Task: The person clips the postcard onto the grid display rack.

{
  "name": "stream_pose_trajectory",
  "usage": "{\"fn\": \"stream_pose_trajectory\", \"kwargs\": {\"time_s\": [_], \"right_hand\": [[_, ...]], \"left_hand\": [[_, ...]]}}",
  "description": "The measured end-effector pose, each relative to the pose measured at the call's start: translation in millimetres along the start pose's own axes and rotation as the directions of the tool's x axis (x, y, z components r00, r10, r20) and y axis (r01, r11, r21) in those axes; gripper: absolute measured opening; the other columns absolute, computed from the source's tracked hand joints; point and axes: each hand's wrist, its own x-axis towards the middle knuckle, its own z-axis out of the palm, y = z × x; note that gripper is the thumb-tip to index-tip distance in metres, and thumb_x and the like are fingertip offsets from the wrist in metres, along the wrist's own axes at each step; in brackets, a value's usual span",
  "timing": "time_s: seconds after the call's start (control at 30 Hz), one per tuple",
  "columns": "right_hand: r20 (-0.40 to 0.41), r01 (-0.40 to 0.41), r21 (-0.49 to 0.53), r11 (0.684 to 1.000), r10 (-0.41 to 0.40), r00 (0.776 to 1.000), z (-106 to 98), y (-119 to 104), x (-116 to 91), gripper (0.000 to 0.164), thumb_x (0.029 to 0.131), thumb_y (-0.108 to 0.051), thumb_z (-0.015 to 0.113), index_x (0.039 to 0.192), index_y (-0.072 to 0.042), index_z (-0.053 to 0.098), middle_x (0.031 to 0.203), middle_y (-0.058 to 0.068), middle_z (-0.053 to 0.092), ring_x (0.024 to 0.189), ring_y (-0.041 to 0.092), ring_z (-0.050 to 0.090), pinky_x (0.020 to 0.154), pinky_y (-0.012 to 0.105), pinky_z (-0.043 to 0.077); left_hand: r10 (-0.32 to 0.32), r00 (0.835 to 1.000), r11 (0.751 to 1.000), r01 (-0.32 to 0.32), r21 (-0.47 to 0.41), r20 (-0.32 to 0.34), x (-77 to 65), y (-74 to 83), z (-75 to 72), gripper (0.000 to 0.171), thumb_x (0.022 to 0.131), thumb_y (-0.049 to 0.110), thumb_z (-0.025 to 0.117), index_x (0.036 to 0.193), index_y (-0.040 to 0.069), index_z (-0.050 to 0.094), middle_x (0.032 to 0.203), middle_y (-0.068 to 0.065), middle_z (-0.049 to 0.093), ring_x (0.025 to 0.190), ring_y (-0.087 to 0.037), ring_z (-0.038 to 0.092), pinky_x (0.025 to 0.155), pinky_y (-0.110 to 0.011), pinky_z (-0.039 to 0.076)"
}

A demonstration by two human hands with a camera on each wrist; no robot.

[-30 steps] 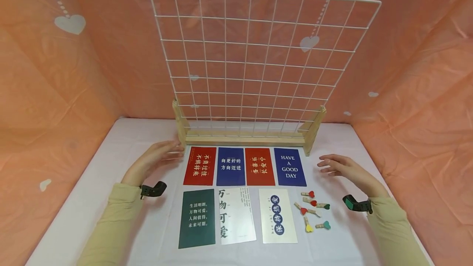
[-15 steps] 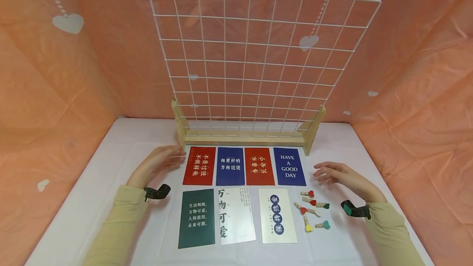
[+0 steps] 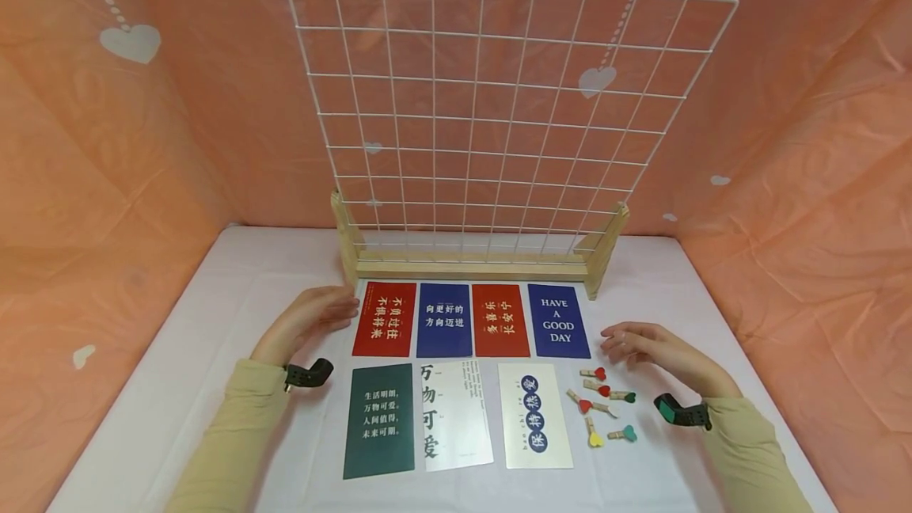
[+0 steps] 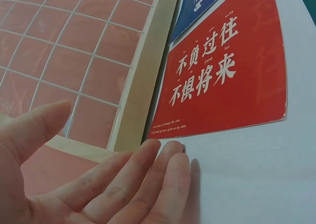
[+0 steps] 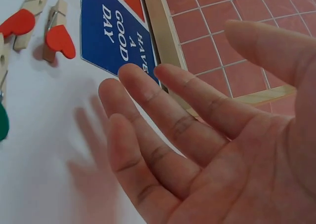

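Observation:
My left hand (image 3: 309,321), holding nothing, has its fingertips right by the left edge of a red postcard (image 3: 385,320). In the left wrist view its palm shows bare, with the fingers (image 4: 170,184) relaxed. To the right, my right hand (image 3: 655,348) is just beside the blue "HAVE A GOOD DAY" postcard (image 3: 559,321). Its fingers (image 5: 170,117) are loosely bent around nothing. Between these two cards lie another blue postcard (image 3: 445,343) and another red one (image 3: 501,347). Several small wooden clothespins with coloured hearts (image 3: 594,374) are scattered below the right hand.
A white wire grid (image 3: 470,114) stands in a wooden base (image 3: 470,269) behind the cards. Nearer the person lie a green card (image 3: 379,450), a white card (image 3: 463,430) and a cream card (image 3: 556,450). Orange cloth (image 3: 178,180) surrounds the white tabletop (image 3: 285,252).
Both hands have shifted a little inward and toward the person, the right hand coming closer to the clothespins. Cards, clothespins and grid have stayed in place.

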Motion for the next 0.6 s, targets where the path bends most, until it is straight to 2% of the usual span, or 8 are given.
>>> {"fn": "stream_pose_trajectory", "kwargs": {"time_s": [0.1, 0.27, 0.4, 0.6], "right_hand": [[-0.001, -0.021, 0.004, 1.000, 0.021, 1.000, 1.1, 0.1, -0.3, 0.043, 0.102, -0.025, 0.044, 0.132, 0.006, 0.049, 0.121, 0.020, 0.061, 0.105, 0.031, 0.059, 0.087, 0.034, 0.051], [0.006, -0.031, 0.044, 0.999, 0.031, 1.000, 2.0, 1.7, -1.4, 0.043, 0.102, -0.024, 0.046, 0.132, 0.007, 0.049, 0.121, 0.021, 0.060, 0.106, 0.032, 0.058, 0.087, 0.034, 0.051], [0.014, -0.036, 0.070, 0.997, 0.035, 0.999, 2.9, 2.7, -1.9, 0.044, 0.102, -0.026, 0.046, 0.132, 0.007, 0.048, 0.121, 0.022, 0.060, 0.106, 0.033, 0.058, 0.087, 0.034, 0.051], [0.021, -0.038, 0.065, 0.997, 0.036, 0.999, 4.6, 4.2, -0.8, 0.045, 0.103, -0.028, 0.044, 0.132, 0.006, 0.048, 0.121, 0.021, 0.061, 0.105, 0.033, 0.059, 0.087, 0.034, 0.051]], "left_hand": [[0.018, 1.000, 1.000, -0.017, 0.005, -0.011, -2.2, -2.6, -0.5, 0.055, 0.098, 0.026, 0.056, 0.136, -0.008, 0.037, 0.134, -0.026, 0.044, 0.117, -0.036, 0.052, 0.098, -0.040, 0.045], [0.046, 0.999, 0.996, -0.048, 0.080, 0.017, 2.0, -3.3, -1.4, 0.048, 0.099, 0.021, 0.055, 0.129, -0.015, 0.046, 0.124, -0.028, 0.054, 0.107, -0.034, 0.058, 0.094, -0.037, 0.049], [0.023, 1.000, 0.995, -0.025, 0.095, 0.021, 9.3, -4.2, 0.1, 0.043, 0.097, 0.017, 0.057, 0.123, -0.017, 0.051, 0.112, -0.024, 0.061, 0.095, -0.026, 0.064, 0.088, -0.034, 0.053], [-0.001, 1.000, 0.995, 0.000, 0.095, 0.013, 17.2, -6.5, 2.8, 0.043, 0.097, 0.015, 0.056, 0.122, -0.020, 0.048, 0.106, -0.021, 0.063, 0.089, -0.021, 0.065, 0.083, -0.032, 0.055]]}}
